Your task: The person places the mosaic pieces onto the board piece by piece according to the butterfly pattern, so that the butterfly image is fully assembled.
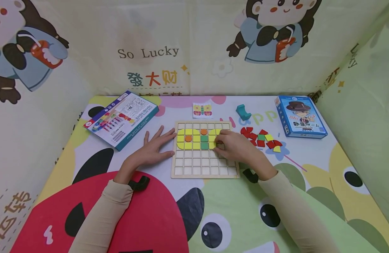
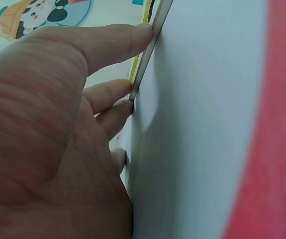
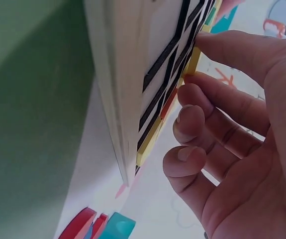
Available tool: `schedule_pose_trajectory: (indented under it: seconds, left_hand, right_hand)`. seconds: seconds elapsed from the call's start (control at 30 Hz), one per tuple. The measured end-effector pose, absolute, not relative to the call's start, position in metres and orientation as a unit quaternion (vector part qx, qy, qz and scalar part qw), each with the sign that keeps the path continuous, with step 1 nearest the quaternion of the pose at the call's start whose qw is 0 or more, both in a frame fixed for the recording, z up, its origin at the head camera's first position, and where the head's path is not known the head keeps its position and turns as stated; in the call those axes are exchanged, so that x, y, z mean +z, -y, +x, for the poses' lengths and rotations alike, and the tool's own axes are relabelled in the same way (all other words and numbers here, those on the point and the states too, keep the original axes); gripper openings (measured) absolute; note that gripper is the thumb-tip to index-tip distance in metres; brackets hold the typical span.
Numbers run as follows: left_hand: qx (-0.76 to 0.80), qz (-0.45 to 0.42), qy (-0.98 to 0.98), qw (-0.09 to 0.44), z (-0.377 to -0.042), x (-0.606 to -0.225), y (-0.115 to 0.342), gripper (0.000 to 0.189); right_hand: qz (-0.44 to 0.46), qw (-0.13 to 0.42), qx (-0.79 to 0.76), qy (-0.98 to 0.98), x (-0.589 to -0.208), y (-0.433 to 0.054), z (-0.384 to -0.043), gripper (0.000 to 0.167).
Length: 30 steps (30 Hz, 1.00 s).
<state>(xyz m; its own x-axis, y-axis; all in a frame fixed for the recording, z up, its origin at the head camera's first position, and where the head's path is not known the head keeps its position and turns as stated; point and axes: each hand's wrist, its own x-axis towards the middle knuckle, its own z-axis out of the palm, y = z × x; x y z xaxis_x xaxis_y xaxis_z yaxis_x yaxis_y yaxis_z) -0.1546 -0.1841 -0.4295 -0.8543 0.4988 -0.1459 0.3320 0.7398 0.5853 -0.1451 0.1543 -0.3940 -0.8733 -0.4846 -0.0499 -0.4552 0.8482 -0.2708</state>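
Note:
A wooden grid board lies flat on the table, its upper rows partly filled with yellow tiles, two orange round pieces and green square tiles. My left hand rests beside the board with fingers spread, and its thumb and fingertips touch the left edge. Over the right part of the filled rows is my right hand. In the right wrist view its thumb and index finger pinch a yellow tile at the board's surface, the other fingers curled loosely. The hand hides some cells in the head view.
Loose red, green and yellow tiles lie right of the board. Behind it are a butterfly pattern card and a teal curved piece. A box stands at the left back, a blue box at the right back.

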Motion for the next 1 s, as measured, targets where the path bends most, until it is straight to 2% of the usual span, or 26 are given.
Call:
schedule_pose_trajectory:
  seconds: [0.5,0.73,0.9,1.0]
  left_hand:
    - [0.283,0.228,-0.920,0.149,-0.156,-0.431,0.184,0.081]
    - [0.281,0.225,-0.921,0.149,-0.155,-0.431,0.186,0.082]
    - [0.280,0.226,-0.921,0.150,-0.154,-0.431,0.186,0.082]
    - [0.279,0.228,-0.921,0.146,-0.155,-0.431,0.185,0.083]
  right_hand:
    - [-0.256,0.041,-0.100,-0.961,-0.395,-0.154,-0.142,0.038]
    - [-0.248,0.052,-0.111,-0.961,-0.391,-0.157,-0.141,0.040]
    - [-0.210,0.060,-0.140,-0.966,-0.381,-0.179,-0.142,0.039]
    - [-0.194,0.045,-0.142,-0.970,-0.374,-0.203,-0.146,0.036]
